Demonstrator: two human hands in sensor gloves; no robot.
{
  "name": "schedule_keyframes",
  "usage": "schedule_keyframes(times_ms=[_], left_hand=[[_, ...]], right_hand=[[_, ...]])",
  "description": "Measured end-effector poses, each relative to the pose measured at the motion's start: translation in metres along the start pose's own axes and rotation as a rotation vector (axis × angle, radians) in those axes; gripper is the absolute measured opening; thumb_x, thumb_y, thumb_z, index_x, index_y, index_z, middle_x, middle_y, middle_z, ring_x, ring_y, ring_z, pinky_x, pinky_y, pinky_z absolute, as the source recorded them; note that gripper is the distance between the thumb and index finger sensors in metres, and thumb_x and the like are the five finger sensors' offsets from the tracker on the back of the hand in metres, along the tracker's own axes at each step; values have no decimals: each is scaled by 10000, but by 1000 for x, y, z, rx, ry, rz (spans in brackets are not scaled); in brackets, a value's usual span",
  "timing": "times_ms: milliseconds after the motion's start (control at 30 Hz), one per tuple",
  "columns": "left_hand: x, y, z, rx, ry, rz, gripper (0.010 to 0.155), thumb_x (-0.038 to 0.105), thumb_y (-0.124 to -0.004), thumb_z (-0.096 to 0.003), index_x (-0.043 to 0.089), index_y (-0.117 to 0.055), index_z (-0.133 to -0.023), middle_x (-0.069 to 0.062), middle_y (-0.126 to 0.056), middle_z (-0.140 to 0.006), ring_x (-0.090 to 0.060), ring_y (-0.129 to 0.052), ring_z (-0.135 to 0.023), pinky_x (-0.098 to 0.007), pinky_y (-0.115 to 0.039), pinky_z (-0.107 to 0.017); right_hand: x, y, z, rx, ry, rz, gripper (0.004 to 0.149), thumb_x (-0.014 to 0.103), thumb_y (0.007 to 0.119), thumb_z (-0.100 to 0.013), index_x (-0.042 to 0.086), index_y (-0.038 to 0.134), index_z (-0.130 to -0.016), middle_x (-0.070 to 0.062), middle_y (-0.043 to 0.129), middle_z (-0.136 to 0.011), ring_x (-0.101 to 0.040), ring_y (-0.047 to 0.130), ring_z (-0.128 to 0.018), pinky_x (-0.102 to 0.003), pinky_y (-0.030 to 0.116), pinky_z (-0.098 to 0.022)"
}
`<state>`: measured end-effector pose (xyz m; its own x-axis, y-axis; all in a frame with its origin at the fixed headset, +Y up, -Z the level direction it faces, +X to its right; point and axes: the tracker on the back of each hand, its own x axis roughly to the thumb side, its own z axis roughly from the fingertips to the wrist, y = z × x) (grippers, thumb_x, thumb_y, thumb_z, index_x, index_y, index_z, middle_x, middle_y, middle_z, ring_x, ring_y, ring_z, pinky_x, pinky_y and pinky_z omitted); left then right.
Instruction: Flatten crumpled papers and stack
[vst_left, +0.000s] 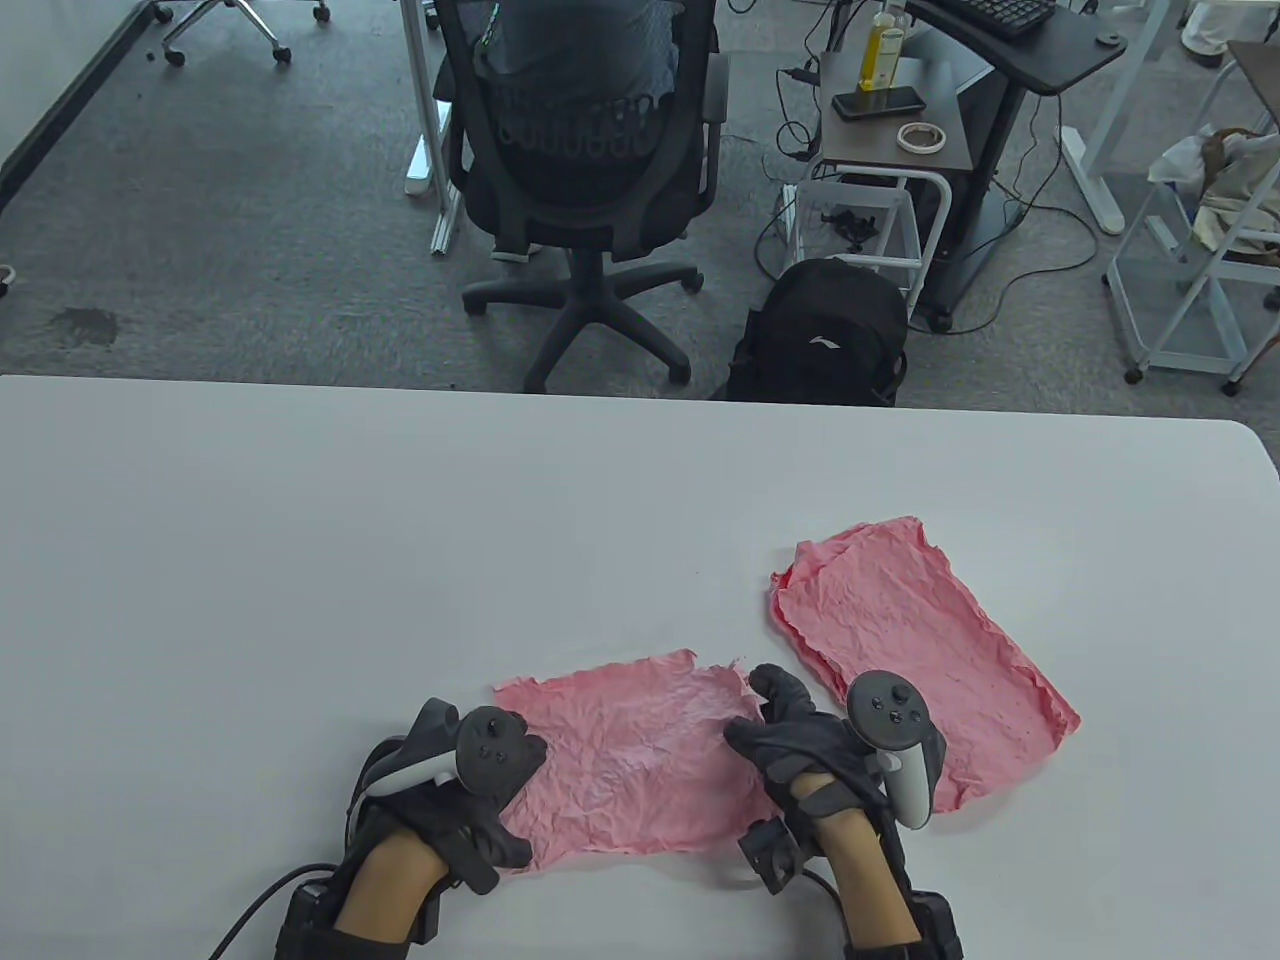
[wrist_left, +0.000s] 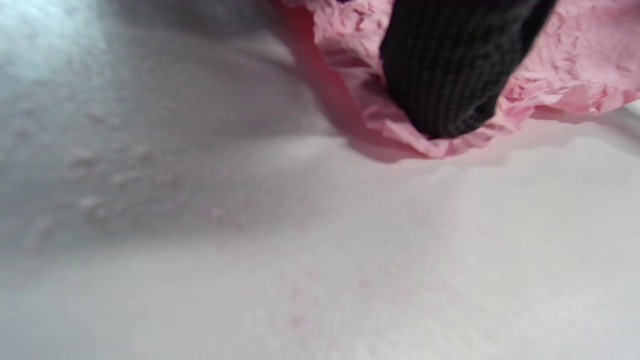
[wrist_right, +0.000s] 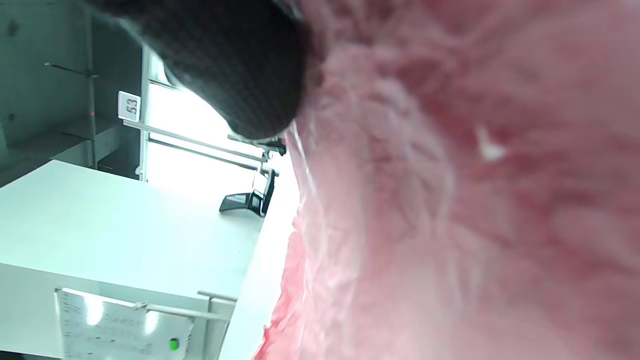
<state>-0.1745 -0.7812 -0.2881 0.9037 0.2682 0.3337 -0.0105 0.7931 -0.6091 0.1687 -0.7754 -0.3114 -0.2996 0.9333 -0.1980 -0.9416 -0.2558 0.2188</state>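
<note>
**Both hands working the near pink sheet flat**

The near paper (vst_left: 630, 760) is lying close to the table's front edge, a little right of its middle, spread out but wrinkled all over. A second pink sheet (vst_left: 915, 650), or perhaps a few stacked, is sitting just beside it toward the right edge, angled and flattened in the same rough way; its layers are hard to count.

The left hand (vst_left: 465, 790) is resting on the near paper's left end, and the left wrist view is showing a gloved fingertip (wrist_left: 445, 75) pressing down on the paper's edge, which is curling up around it. Whether the other fingers are straight or bent I cannot tell. The right hand (vst_left: 800, 740) is lying on the right end, fingers spread and fairly straight, pressing rather than gripping.

This looks like the flattening step, nearly finished for this sheet. The next move is likely calling for a smoothing stroke outward, then a pinch at an edge to lift the sheet onto the other one.

Both wrists are coming in low from the table's (vst_left: 300, 560) front edge, palms down.
</note>
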Motion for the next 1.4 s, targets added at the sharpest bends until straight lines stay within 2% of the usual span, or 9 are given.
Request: schedule_keyframes(times_ms=[100, 200, 300, 467, 600, 833, 1100, 1200, 1400], left_hand=[[0, 0, 0, 0, -4, 2, 978, 513, -907, -396, 215, -326, -1124, -90, -146, -1139, -391, -106, -1106, -671, -239, -754], [1, 0, 0, 1, -7, -3, 976, 513, -905, -399, 212, -325, -1126, -91, -148, -1141, -392, -107, -1107, -672, -242, -755], [0, 3, -1, 34, -15, -15, 939, 526, -847, -444, 220, -282, -1129, -91, -131, -1146, -390, -92, -1108, -670, -237, -759], [0, 24, 15, 374, -38, -17, 875, 513, -803, -474, 219, -313, -1138, -104, -186, -1162, -401, -143, -1122, -678, -282, -758], [0, 29, 23, 480, -34, -32, 861, 510, -796, -480, 219, -326, -1140, -105, -197, -1166, -399, -150, -1127, -682, -284, -758], [-1, 26, 18, 443, -32, -35, 853, 505, -793, -483, 221, -331, -1142, -106, -197, -1168, -396, -147, -1128, -683, -279, -759], [-3, 24, 15, 404, -27, -19, 844, 504, -789, -487, 219, -341, -1143, -105, -197, -1167, -394, -139, -1127, -682, -271, -758], [-3, 23, 16, 401, -28, -15, 842, 505, -788, -486, 219, -346, -1143, -108, -201, -1168, -395, -143, -1127, -684, -272, -757], [-3, 22, 15, 391, -31, -16, 836, 505, -786, -486, 220, -354, -1143, -103, -205, -1169, -394, -143, -1127, -683, -270, -758]], right_hand=[[-2, 3, -2, 14, 7, 9, 501, 324, 798, -475, 64, 751, -900, -70, 852, -593, -321, 911, -493, -515, 764, -373], [0, 3, -3, -30, -31, 15, 434, 316, 761, -481, 132, 816, -869, -194, 928, -738, -447, 942, -586, -513, 808, -368], [3, -3, -4, -62, -100, -76, 425, 296, 758, -478, 94, 820, -847, -188, 996, -680, -399, 1025, -485, -469, 866, -293], [8, -36, 5, -264, -280, -353, 417, 283, 754, -482, 74, 817, -838, -179, 1017, -646, -383, 1045, -450, -458, 876, -270], [6, -69, 17, -426, -383, -520, 417, 293, 739, -497, 85, 796, -854, -163, 1004, -671, -368, 1040, -476, -446, 877, -292], [-18, -122, 39, -674, -407, -754, 418, 304, 712, -524, 122, 744, -899, -142, 967, -738, -354, 1013, -548, -441, 861, -353], [-46, -150, 56, -904, -122, -481, 432, 272, 715, -514, 85, 738, -902, -187, 948, -754, -406, 988, -566, -480, 842, -360], [-51, -154, 60, -917, -39, -373, 460, 240, 715, -501, 52, 701, -921, -228, 915, -784, -442, 964, -586, -508, 825, -367], [-57, -156, 60, -960, -96, -461, 480, 233, 686, -500, 64, 646, -948, -222, 878, -832, -423, 962, -626, -491, 836, -397]])
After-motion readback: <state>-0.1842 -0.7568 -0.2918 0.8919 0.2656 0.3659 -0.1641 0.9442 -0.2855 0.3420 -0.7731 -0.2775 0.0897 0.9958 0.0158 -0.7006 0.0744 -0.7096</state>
